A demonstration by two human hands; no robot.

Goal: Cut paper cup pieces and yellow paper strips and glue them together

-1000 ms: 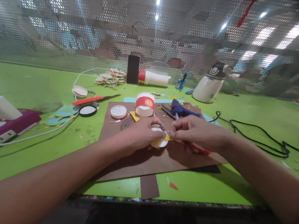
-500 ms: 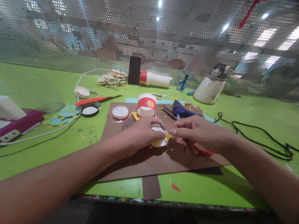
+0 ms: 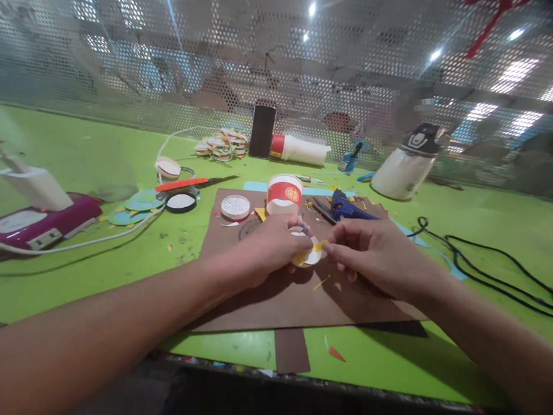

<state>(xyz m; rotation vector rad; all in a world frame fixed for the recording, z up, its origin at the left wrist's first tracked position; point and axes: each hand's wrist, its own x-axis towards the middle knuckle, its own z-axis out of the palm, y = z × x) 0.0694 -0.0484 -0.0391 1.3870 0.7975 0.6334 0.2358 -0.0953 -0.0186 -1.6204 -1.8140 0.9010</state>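
The white paper disc (image 3: pixel 308 251) with a yellow piece is over the brown sheet (image 3: pixel 284 297), near the middle. The left hand (image 3: pixel 265 250) grasps it, the right hand (image 3: pixel 377 257) pinches its yellow edge; both forearms reach forward. The red cup (image 3: pixel 284 194) has a yellow emblem, not readable

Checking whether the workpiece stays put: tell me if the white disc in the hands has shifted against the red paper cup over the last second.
No. The white disc sits just in front of the red paper cup as before; only the camera turned.
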